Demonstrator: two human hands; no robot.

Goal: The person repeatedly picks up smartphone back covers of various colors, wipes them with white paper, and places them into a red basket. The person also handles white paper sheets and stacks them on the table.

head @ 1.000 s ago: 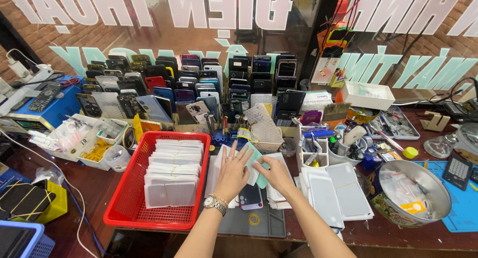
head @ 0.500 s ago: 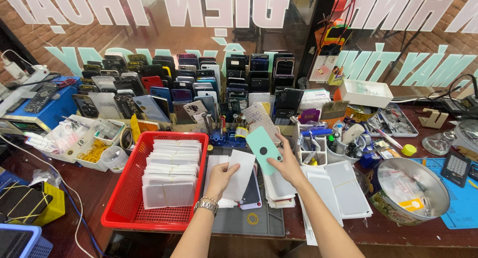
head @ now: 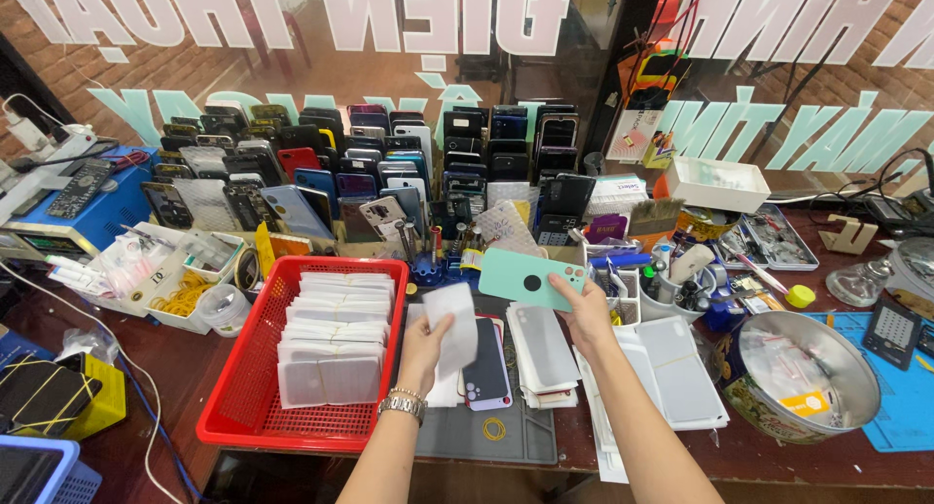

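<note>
Your right hand (head: 587, 314) holds up a mint-green phone case (head: 531, 278). Your fingers pinch its right end, and the rest sticks out to the left of them, above the table. The case is smooth, with round corners, a dark round hole in the middle and small holes near your fingertips.

Your left hand (head: 424, 353) holds a thin white sheet (head: 453, 335). Your thumb and fingers close on its lower left edge. It looks soft and a bit see-through. There is a metal watch (head: 400, 405) on that wrist.

Just right of your left fingers, a dark phone (head: 485, 368) lies flat on a grey mat (head: 486, 436). A yellow rubber band (head: 494, 428) lies below it. A pile of white sheets (head: 541, 353) sits under your right hand.

Left of your left hand is a red plastic basket (head: 243, 407) with holes in its sides, full of white packets (head: 336, 339). Past your fingers stand rows of phones (head: 389, 163). To the right of your right arm is a shiny metal bowl (head: 856, 368).
</note>
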